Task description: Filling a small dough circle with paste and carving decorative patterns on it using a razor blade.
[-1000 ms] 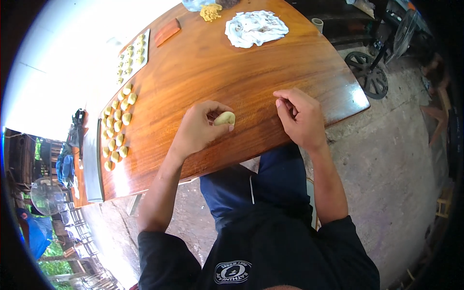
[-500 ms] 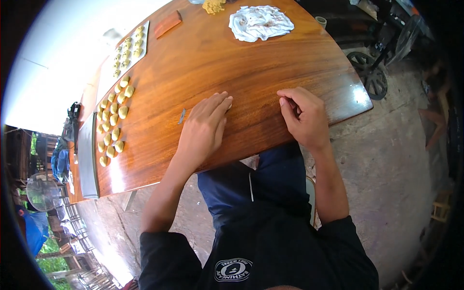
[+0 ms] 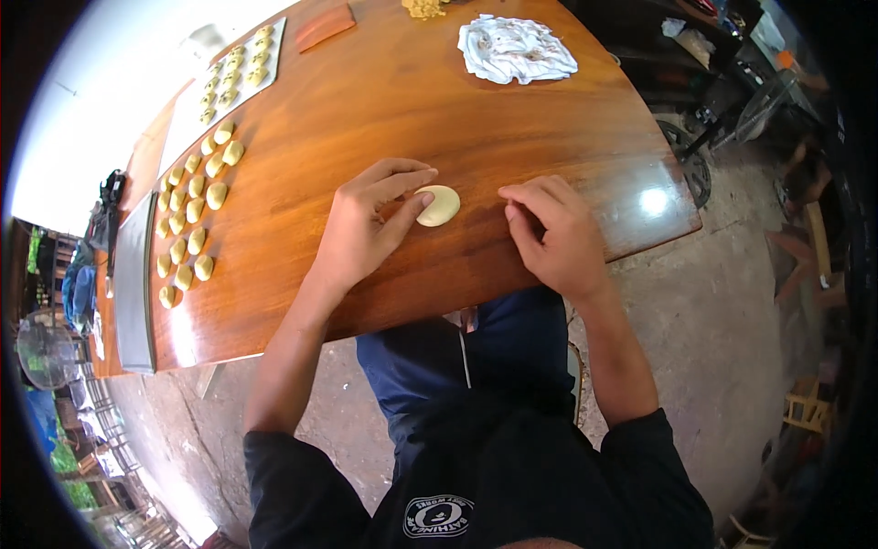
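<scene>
A flat, pale-yellow round of dough lies on the wooden table in front of me. My left hand is at its left side, thumb on the round's edge and fingers raised apart from the thumb. To the right of the dough, apart from it, my right hand hovers over the table with curled fingers. Its thumb and forefinger tips are close together, and nothing shows between them. Several small dough pieces stand in rows at the left of the table.
A pale tray with rows of marked dough pieces lies at the far left. Beyond are a reddish-brown slab, a yellow crumbly heap and a crumpled, stained white cloth. A dark flat panel lies along the left end.
My left hand has turned and lifted off the dough round, uncovering it. My right hand has shifted slightly. A small dark strip left of my left hand is no longer visible. The view has shifted.
</scene>
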`<state>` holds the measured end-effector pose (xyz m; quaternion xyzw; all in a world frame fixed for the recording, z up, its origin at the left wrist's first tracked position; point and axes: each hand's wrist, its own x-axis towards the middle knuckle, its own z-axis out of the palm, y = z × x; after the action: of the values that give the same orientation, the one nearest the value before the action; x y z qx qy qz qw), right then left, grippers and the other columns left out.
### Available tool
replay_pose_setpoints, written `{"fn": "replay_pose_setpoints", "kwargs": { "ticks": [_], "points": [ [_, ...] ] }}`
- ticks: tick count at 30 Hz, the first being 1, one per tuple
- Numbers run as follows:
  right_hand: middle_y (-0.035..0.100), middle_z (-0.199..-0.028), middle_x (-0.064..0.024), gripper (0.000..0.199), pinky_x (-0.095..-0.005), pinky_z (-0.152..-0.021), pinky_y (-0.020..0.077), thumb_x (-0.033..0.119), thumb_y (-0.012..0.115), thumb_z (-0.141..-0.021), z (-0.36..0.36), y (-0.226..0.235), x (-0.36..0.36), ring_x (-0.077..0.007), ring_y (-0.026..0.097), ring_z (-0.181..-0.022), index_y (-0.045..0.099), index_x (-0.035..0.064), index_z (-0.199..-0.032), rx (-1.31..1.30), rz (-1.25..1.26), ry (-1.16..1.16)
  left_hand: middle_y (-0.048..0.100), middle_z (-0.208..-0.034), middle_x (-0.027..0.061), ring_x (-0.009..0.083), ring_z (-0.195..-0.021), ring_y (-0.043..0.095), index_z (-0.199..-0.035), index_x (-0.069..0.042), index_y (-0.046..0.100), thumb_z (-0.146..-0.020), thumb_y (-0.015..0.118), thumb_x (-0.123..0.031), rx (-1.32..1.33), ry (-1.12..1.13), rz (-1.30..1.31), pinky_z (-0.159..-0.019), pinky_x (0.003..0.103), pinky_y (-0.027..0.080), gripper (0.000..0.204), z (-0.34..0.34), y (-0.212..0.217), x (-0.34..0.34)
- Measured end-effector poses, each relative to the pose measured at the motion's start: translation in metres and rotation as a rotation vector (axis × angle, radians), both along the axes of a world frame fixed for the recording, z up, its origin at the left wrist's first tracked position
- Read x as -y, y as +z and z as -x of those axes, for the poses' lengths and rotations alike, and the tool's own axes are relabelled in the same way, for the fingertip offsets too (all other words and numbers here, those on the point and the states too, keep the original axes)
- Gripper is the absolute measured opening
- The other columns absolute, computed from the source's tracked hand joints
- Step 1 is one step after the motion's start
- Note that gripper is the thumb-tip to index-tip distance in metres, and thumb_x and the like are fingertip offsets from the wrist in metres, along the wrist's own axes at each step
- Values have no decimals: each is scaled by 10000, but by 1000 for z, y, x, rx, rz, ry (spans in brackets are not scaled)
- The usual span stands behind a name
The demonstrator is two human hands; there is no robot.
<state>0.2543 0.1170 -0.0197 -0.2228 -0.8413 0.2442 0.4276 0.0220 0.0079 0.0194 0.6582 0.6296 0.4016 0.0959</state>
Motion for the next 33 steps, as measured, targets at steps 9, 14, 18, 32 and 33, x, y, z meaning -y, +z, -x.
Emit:
{"fn": "replay_pose_setpoints", "kwargs": {
  "ticks": [9,14,18,32,33],
  "points": [
    [685,-993,-138,189,-422,-821,547,1,683,-902,-1,1,1,-342,656,-956,717,12,-1087,136,-52,-16,727,-1168,155,279,-1071,722,-1146,-12,771,-872,789,12,-27,-226,10,-930,360,575,276,23,-9,-2],
    [693,-1055,-165,227,-418,-858,555,3,689,-911,6,6,14,-360,667,-992,720,7,-1136,175,-28,-46,706,-1184,152,304,-1059,705,-1203,-22,747,-846,819,-25,104,-170,-10,-919,384,575,364,22,2,6],
    [670,-1188,-194,349,-420,-978,536,22,695,-931,37,11,33,-373,667,-1111,683,-11,-1277,102,144,12,695,-1157,154,319,-1055,690,-1198,-7,739,-835,825,-51,-37,-236,35,-933,402,564,375,31,-16,8],
    [729,-1268,-178,563,-426,-1055,504,10,705,-919,39,9,27,-335,647,-1217,568,-5,-1465,138,223,79,668,-1143,148,312,-1056,652,-1105,-6,772,-824,835,-77,73,-99,45,-944,396,530,296,29,-17,7],
    [737,-1254,-177,560,-427,-1053,505,8,703,-919,38,7,26,-333,652,-1212,568,-6,-1463,125,248,66,668,-1143,148,312,-1056,652,-1105,-6,772,-824,835,-77,69,-100,49,-944,396,530,296,26,-16,7]
  ]
}}
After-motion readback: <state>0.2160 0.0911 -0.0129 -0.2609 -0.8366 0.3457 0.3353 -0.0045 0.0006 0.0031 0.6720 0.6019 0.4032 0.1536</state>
